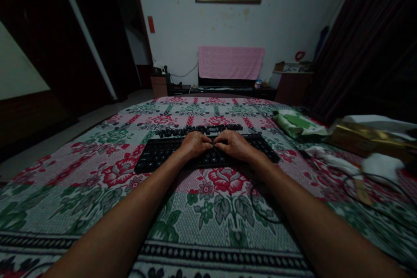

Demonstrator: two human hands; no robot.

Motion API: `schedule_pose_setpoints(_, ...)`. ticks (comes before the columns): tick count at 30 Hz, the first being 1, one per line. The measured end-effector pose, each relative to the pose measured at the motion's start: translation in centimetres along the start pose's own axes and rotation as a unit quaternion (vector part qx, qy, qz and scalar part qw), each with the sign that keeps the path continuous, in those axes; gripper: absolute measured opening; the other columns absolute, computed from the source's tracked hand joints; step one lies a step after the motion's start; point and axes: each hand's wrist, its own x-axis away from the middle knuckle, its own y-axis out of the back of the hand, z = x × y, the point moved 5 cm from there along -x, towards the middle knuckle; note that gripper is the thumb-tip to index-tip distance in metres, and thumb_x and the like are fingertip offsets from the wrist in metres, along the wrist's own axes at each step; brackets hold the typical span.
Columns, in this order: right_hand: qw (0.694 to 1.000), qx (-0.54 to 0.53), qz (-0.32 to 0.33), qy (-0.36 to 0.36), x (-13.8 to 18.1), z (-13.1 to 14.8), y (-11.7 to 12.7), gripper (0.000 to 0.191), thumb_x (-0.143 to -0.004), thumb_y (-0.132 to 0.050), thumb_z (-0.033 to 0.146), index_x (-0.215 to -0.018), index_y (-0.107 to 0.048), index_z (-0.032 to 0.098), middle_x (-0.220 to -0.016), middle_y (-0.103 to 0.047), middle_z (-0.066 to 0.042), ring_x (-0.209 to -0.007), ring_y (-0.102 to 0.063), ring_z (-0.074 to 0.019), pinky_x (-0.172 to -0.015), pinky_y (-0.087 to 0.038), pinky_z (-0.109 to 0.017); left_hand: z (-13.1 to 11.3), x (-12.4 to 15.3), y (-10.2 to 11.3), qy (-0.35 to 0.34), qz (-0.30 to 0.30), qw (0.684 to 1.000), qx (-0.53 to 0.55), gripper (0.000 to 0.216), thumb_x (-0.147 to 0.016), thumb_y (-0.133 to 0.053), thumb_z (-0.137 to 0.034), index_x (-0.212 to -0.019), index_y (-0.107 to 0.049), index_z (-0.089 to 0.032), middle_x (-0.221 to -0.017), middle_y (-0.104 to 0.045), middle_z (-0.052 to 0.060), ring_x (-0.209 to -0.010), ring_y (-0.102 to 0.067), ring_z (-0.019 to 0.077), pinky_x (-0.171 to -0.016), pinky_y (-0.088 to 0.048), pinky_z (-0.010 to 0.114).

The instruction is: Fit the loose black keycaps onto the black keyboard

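Note:
A black keyboard [156,154] lies on the flowered tablecloth in front of me, with dark gaps among its keys. My left hand [195,144] rests over its middle, fingers drawn together and pointing right. From the other side my right hand [233,143] reaches in, thumb and fingers closed in a pinch. The fingertips of both hands nearly meet above the keys; whatever is between them is too small and dark to make out. Just behind the keyboard, loose black keycaps [172,132] are spread in a long row.
On the right of the tablecloth [228,213] lie a green-and-white tissue pack [299,125], a golden box [365,137], crumpled white cloth or tissue [382,167] and a black cable [348,186]. Beyond the table, a pink cloth [231,63] covers a screen.

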Motion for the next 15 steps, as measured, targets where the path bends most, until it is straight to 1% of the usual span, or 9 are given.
schedule_pose_setpoints(3, 1.000, 0.006, 0.012, -0.013, -0.12, -0.07, -0.25, 0.023, -0.073, -0.049, 0.026, -0.088, -0.066, 0.022, -0.086, -0.063, -0.002, -0.081, -0.054, -0.0146, -0.072, -0.039, -0.023, -0.04, 0.03, -0.11, 0.011, 0.015, 1.000, 0.008, 0.028, -0.067, -0.054, -0.037, -0.090, -0.065, -0.027, -0.085, -0.067, -0.002, -0.080, -0.058, 0.0141, -0.069, -0.042, 0.021)
schedule_pose_setpoints(8, 1.000, 0.007, 0.012, -0.019, -0.16, -0.02, -0.23, 0.024, -0.074, -0.049, 0.026, -0.090, -0.065, 0.022, -0.087, -0.063, -0.003, -0.082, -0.054, -0.0145, -0.072, -0.039, -0.023, -0.02, 0.01, -0.07, 0.022, 0.024, 0.999, 0.014, 0.028, -0.066, -0.055, -0.038, -0.089, -0.066, -0.027, -0.086, -0.067, -0.003, -0.082, -0.058, 0.0139, -0.072, -0.041, 0.020)
schedule_pose_setpoints(15, 1.000, -0.006, 0.013, -0.026, -0.11, 0.18, -0.06, 0.024, -0.075, -0.048, 0.028, -0.089, -0.066, 0.022, -0.086, -0.064, -0.002, -0.080, -0.055, -0.0140, -0.071, -0.039, -0.022, 0.24, -0.11, -0.07, 0.042, 0.021, 0.999, 0.024, 0.028, -0.064, -0.057, -0.037, -0.087, -0.067, -0.026, -0.082, -0.067, -0.003, -0.078, -0.059, 0.0140, -0.069, -0.042, 0.021)
